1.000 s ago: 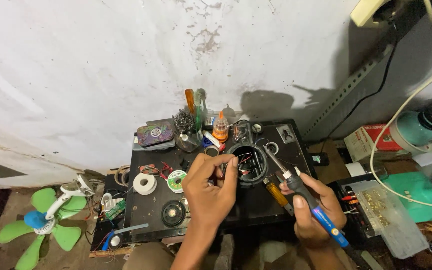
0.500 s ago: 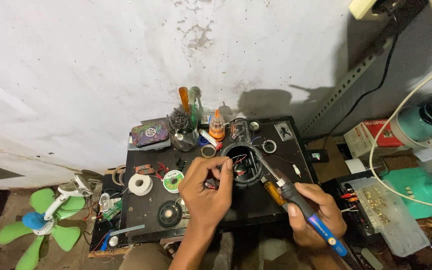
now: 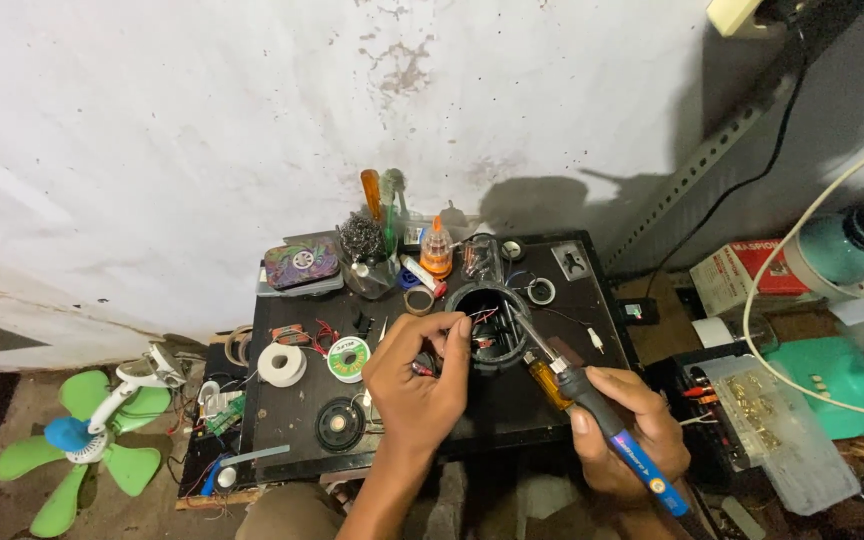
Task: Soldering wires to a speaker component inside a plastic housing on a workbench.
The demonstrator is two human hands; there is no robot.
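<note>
My right hand (image 3: 627, 430) grips a soldering iron (image 3: 592, 415) with a black and blue handle; its tip reaches into a round black housing (image 3: 487, 325) with wires inside, standing on a small black table (image 3: 292, 430). My left hand (image 3: 414, 385) pinches thin wires at the housing's left rim, fingers closed on them. An amber-handled screwdriver (image 3: 549, 382) lies just under the iron.
On the table are a white tape roll (image 3: 281, 364), a green solder spool (image 3: 349, 359), a small speaker (image 3: 338, 424), an orange-capped bottle (image 3: 436, 250) and a cup of tools (image 3: 367, 255). A green fan (image 3: 72, 445) lies at left. A clear parts box (image 3: 772, 420) sits at right.
The view has shifted slightly. My left hand moved a little right toward the housing rim, and the soldering iron tip dipped further into the housing.
</note>
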